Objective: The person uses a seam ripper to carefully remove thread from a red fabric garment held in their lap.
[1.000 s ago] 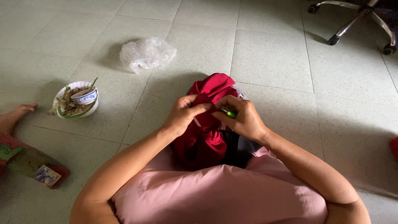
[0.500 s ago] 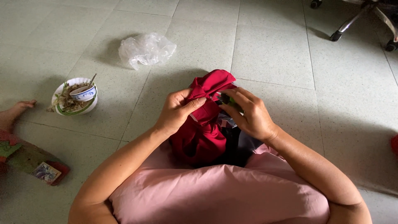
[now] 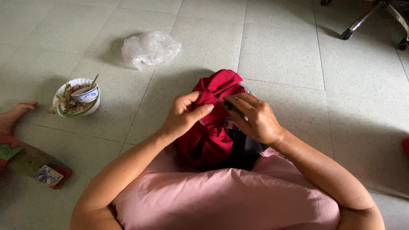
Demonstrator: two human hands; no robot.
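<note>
hands (image 3: pixel 187 117) barely shifted, pinching red cloth (image 3: pixel 213 127)

Floor's all pale grey-green speckled square tiles (image 3: pixel 281 51) with thin grout lines, lit pretty evenly with soft shadows. Up and to the left of the grip sits a crumpled clear plastic bag (image 3: pixel 150 49). Further left and level with it, a white plate with scraps and a small blue-patterned bowl (image 3: pixel 76 97) on top. Far upper right, the chrome wheeled base of an office chair (image 3: pixel 375 17) pokes in at the corner.
</note>
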